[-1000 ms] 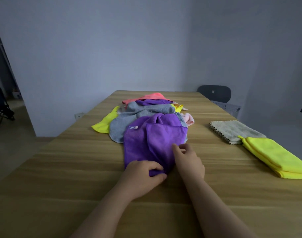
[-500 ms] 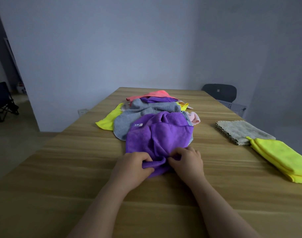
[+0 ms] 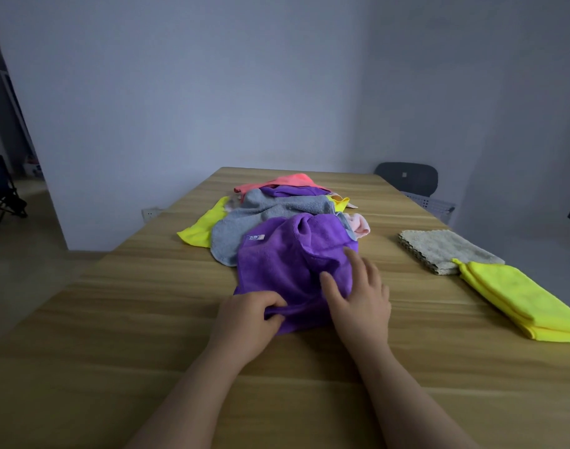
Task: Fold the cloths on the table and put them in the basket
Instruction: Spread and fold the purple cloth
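Purple cloth (image 3: 277, 264) lies crumpled under both hands, at the near end of the unfolded heap (image 3: 270, 209). The left hand (image 3: 248, 319) pinches its near hem. The right hand (image 3: 361, 299) rests flat on it, fingers spread and relaxed. It would be best to draw the hem taut and smooth the cloth outward before creasing. On the wooden table (image 3: 115, 351), two folded cloths (image 3: 445, 251) lie right of the right hand, with a chair (image 3: 406, 178) beyond. No basket shows.
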Motion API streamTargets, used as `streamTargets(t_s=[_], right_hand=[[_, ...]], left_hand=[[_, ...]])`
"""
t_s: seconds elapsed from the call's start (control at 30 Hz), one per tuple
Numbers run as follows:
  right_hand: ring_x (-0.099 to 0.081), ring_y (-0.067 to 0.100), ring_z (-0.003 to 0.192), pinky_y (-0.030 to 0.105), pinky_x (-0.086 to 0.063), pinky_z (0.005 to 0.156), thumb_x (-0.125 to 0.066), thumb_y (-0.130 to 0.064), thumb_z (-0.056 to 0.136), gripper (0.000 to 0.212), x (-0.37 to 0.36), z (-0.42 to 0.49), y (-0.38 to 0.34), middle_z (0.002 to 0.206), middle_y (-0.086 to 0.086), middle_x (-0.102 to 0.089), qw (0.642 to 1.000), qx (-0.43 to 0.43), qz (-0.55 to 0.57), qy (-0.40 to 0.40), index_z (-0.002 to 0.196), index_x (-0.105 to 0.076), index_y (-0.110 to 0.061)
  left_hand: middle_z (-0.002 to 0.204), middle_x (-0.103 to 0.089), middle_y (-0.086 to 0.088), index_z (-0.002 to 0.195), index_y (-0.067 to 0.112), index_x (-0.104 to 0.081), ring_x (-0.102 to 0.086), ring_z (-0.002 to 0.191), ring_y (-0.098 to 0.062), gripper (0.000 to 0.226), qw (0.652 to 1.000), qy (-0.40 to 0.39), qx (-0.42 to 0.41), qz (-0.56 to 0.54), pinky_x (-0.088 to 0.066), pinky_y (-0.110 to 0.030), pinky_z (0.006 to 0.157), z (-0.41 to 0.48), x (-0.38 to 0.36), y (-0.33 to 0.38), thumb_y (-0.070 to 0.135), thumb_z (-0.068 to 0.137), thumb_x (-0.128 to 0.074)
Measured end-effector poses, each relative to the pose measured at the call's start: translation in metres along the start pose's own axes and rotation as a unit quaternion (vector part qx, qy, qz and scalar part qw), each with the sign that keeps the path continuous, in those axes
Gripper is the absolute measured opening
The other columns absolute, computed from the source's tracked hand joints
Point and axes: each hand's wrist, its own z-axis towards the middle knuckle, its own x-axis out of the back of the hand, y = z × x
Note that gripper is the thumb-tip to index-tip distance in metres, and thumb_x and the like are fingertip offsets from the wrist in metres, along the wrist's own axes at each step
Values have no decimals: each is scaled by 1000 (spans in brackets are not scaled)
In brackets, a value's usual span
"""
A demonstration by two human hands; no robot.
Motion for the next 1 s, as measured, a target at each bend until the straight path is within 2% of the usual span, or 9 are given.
streamTargets(t_s=[0.13, 0.23, 0.33, 0.43, 0.53, 0.63, 0.77, 0.87, 1.0], right_hand=[[-17, 21, 138, 35, -18, 107, -43, -52, 92, 32, -7, 5, 3, 155, -12, -16, 983, 82, -138, -86, 120, -56, -46], [-28, 23, 132, 36, -21, 105, -37, -55, 93, 38, -6, 11, 8, 141, -6, -43, 983, 21, -162, -80, 104, -67, -34], [-43, 28, 114, 36, -29, 94, -35, -50, 95, 45, -2, 11, 13, 111, 5, -63, 989, -40, -135, -40, 93, -67, -19], [-50, 31, 100, 37, -34, 84, -40, -38, 96, 36, 5, 3, 14, 91, 11, -64, 993, -90, -46, 62, 85, -63, -11], [-55, 35, 97, 39, -39, 85, -46, -32, 93, 21, 16, -6, 20, 87, 10, -61, 985, -138, 21, 102, 91, -60, -16], [-53, 33, 103, 38, -39, 87, -51, -28, 89, 20, 23, -9, 33, 101, 9, -60, 986, -146, 21, 84, 106, -59, -22], [-46, 31, 98, 35, -38, 84, -47, -21, 88, 25, 37, -14, 44, 106, 11, -60, 989, -138, -20, 51, 99, -68, -14], [-45, 30, 101, 34, -37, 82, -45, -22, 87, 24, 45, -20, 44, 96, 12, -65, 985, -148, -86, 12, 91, -68, -16], [-46, 31, 99, 35, -39, 79, -46, -23, 86, 23, 57, -32, 44, 72, 7, -56, 983, -141, -110, 37, 71, -63, -16]], left_hand=[[91, -70, 18, 92, 30, -71, -59, 87, 1, 17, 1000, 24, -11, -10, -42, -13, 74, 2, 1, -1, 18, 84, -63], [81, -67, 16, 90, 28, -70, -60, 82, -5, 12, 998, 53, -12, -9, -40, -17, 67, 5, 2, -2, 19, 83, -64], [82, -67, 13, 91, 27, -69, -57, 77, -5, 11, 996, 79, -28, -12, -34, -12, 62, 3, 2, -3, 20, 83, -65], [82, -70, 12, 88, 24, -71, -57, 77, -5, 11, 992, 112, -56, -19, -33, -4, 62, 1, -1, -4, 17, 80, -69], [84, -69, 13, 83, 27, -68, -56, 86, -4, 12, 986, 126, -97, -48, -40, -14, 68, -3, -5, -4, 19, 74, -68], [107, -56, 24, 99, 34, -54, -56, 83, -1, 32, 984, 107, -131, -56, -44, -22, 71, -11, -7, -5, 27, 68, -60], [90, -68, 21, 93, 35, -64, -57, 84, 3, 31, 990, 49, -135, 4, -42, -31, 88, -29, -3, -5, 46, 65, -54], [90, -71, 16, 92, 29, -70, -64, 79, -9, 29, 988, 72, -120, 68, -35, -25, 85, -40, -1, -9, 31, 66, -58], [72, -68, 19, 74, 32, -66, -62, 66, -2, 19, 978, 106, -156, 94, -28, -23, 79, -50, 7, -18, 17, 63, -60]])
